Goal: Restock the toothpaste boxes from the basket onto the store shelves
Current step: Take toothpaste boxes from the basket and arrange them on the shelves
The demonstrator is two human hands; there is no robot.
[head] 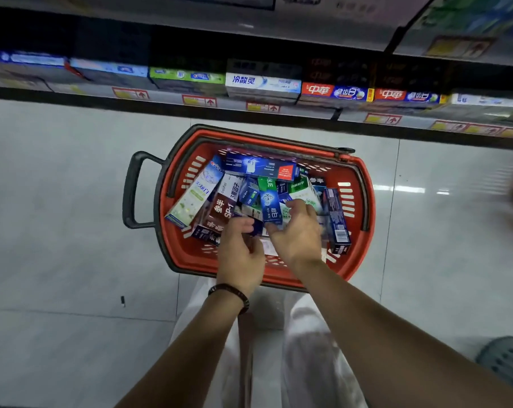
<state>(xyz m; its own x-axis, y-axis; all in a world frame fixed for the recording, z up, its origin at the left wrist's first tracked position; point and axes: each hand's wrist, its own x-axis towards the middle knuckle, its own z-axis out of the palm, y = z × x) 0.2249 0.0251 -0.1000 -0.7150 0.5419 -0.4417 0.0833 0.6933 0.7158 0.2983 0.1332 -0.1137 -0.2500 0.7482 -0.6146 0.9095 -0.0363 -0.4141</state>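
Grey tiled floor (72, 201) under me, the store shelves (167, 98) straight ahead beyond the red basket (368, 219). Both my hands are down among the toothpaste boxes (228, 201) jumbled inside it. My right hand (298, 234) is nearer the upright blue box (269, 205), fingers curled beside its lower end; my left hand (240, 251) curls just to its left. Whether either truly grips, I cannot tell. The box's long axis points toward the shelf, with open room above the rim to lift it out
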